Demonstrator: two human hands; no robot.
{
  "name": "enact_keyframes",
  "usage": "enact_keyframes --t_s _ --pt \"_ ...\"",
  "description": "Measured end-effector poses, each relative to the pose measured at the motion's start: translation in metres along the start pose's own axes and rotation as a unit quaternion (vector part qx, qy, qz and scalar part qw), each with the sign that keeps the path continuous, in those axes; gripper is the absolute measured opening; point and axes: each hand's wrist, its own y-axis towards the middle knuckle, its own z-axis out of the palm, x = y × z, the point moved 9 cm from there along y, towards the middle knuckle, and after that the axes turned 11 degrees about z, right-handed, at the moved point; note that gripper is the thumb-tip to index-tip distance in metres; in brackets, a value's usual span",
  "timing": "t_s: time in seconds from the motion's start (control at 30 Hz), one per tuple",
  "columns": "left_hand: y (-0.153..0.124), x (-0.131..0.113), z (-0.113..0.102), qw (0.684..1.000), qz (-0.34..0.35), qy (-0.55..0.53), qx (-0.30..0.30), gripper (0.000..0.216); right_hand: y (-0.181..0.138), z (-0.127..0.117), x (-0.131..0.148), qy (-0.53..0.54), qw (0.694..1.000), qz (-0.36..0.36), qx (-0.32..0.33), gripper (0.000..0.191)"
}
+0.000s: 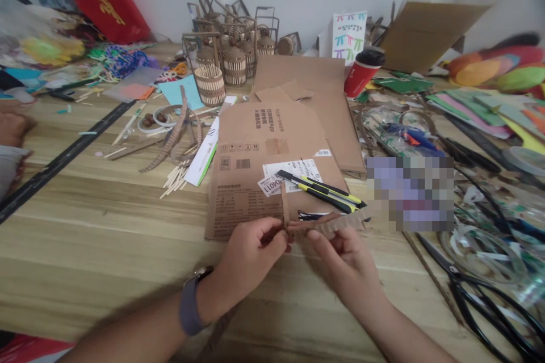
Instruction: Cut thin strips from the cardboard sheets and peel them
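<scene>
Low over the table, my left hand [255,244] and my right hand [344,255] pinch a bent strip of corrugated cardboard [347,220]. One narrow part of it stands up beside my left fingertips; the ridged length runs out to the right past my right thumb. The fingers of both hands are closed, and they partly hide the strip. Just beyond my hands, two yellow-and-black utility knives [327,190] lie on a flattened cardboard box [242,181] with printing and labels. My left wrist wears a watch with a grey band.
Small stick-and-cardboard baskets [209,85] with handles stand at the back. Loose sticks [175,178] and curled cardboard strips [172,136] lie left of the box. Black scissors [455,275], tape rolls and a red cup [361,74] are on the right. Another person's hand [12,125] shows far left.
</scene>
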Motion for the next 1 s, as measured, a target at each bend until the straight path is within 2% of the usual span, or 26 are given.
enact_keyframes --t_s 0.1,0.17,0.23,0.3,0.37,0.43,0.5,0.57,0.67,0.77,1.0 --pt "0.000 -0.005 -0.002 0.999 0.016 0.037 -0.003 0.025 -0.005 0.007 0.012 -0.078 0.995 -0.053 0.015 0.010" --pt "0.000 -0.010 -0.005 0.998 0.031 0.055 -0.013 0.025 -0.010 0.008 0.026 -0.136 0.983 -0.118 -0.012 0.006" --pt "0.000 -0.015 -0.007 0.996 0.042 0.069 -0.025 0.025 -0.017 0.011 0.042 -0.186 0.963 -0.193 -0.036 0.013" --pt "0.000 -0.016 -0.008 0.996 0.044 0.073 -0.032 0.025 -0.022 0.015 0.050 -0.213 0.947 -0.238 -0.042 0.019" --pt "0.001 -0.014 -0.008 0.996 0.037 0.069 -0.033 0.025 -0.019 0.013 0.047 -0.199 0.955 -0.217 -0.042 0.018" --pt "0.001 -0.011 -0.008 0.997 0.027 0.068 -0.033 0.024 -0.009 0.006 0.031 -0.157 0.979 -0.124 -0.040 0.008" --pt "0.001 -0.007 -0.006 0.998 0.015 0.062 -0.025 0.023 0.000 -0.001 0.010 -0.100 0.994 -0.014 -0.028 0.019" --pt "0.001 -0.005 -0.004 0.999 0.009 0.039 -0.015 0.024 0.005 -0.005 -0.002 -0.053 0.998 0.038 -0.025 0.028" --pt "0.000 -0.003 -0.002 1.000 0.003 0.023 -0.008 0.023 0.008 -0.007 -0.001 -0.032 0.999 0.026 -0.025 0.024" --pt "0.001 -0.003 -0.001 1.000 0.009 0.006 -0.003 0.019 0.004 0.000 0.008 -0.080 0.997 -0.014 -0.001 0.019" --pt "0.000 -0.011 0.004 0.998 0.047 0.021 0.036 0.028 -0.017 0.006 0.041 -0.222 0.952 -0.203 -0.049 0.015"
